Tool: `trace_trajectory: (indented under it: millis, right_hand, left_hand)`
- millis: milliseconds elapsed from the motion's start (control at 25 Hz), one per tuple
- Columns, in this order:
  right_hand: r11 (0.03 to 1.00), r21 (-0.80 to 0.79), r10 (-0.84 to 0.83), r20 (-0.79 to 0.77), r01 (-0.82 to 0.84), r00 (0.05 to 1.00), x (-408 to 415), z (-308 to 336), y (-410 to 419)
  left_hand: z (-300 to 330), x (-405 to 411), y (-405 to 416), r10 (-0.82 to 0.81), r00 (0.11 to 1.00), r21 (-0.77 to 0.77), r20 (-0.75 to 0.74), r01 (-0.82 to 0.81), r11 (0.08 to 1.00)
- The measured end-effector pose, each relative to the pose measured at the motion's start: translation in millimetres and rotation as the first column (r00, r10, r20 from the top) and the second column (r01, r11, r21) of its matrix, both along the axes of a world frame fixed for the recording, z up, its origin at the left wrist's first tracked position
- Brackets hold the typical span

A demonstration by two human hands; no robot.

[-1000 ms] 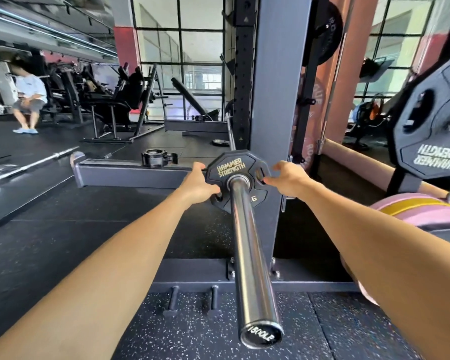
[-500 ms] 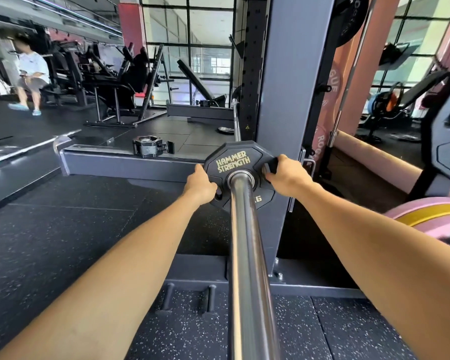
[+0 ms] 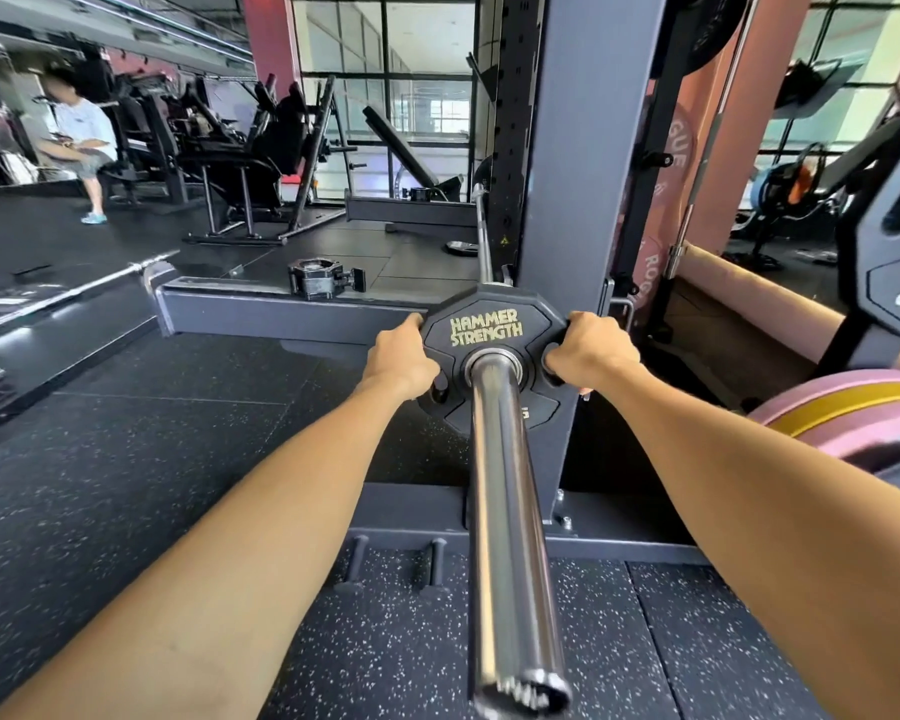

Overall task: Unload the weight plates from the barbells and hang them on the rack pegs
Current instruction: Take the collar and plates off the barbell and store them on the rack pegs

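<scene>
Weight plate (image 3: 485,339) sits far up barbell sleeve (image 3: 507,511); sleeve axis runs straight toward camera. Left hand (image 3: 398,358), right hand (image 3: 588,353) clamp opposite rims, equally near. Judged: slide toward body.

Black weight plate (image 3: 484,350) w/ gold "Hammer Strength" lettering is showing on a shiny chrome barbell sleeve (image 3: 505,511). Rack upright (image 3: 588,174) is looking matte grey. Floor (image 3: 126,459) is showing black rubber w/ white speckles. Pink plates w/ yellow band (image 3: 853,413) are sitting at right.
</scene>
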State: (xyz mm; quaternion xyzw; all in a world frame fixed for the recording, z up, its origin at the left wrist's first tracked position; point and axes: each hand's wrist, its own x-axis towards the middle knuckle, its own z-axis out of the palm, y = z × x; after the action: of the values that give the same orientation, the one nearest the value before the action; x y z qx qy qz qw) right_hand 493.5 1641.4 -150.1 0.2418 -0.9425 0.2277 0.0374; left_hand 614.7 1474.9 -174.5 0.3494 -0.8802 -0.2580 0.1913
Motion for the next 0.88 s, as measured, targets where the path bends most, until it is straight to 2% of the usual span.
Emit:
trace_trajectory:
  millis: [160, 320, 600, 880]
  right_hand:
    - [0.998, -0.056, 0.035, 0.091, -0.03, 0.995, 52.2, 3.1, 34.3]
    - [0.995, -0.09, 0.045, 0.117, -0.035, 0.992, 108.2, 2.8, 71.3]
    - [0.993, -0.109, 0.064, 0.088, -0.055, 0.994, 183.0, -2.7, 125.3]
    - [0.992, -0.122, 0.054, 0.064, -0.046, 0.996, 223.9, -5.2, 153.3]
  left_hand:
    - [-2.0, 52.8, 35.2, -0.019, 1.0, -0.003, 0.001, 0.019, 1.0]
    - [-2.3, 106.9, 69.8, -0.041, 0.999, -0.047, 0.009, 0.041, 0.998]
    - [-2.4, 185.6, 121.7, -0.093, 0.995, -0.068, -0.026, 0.091, 0.994]
    - [-3.6, 229.1, 150.2, -0.103, 0.993, -0.081, -0.059, 0.098, 0.992]
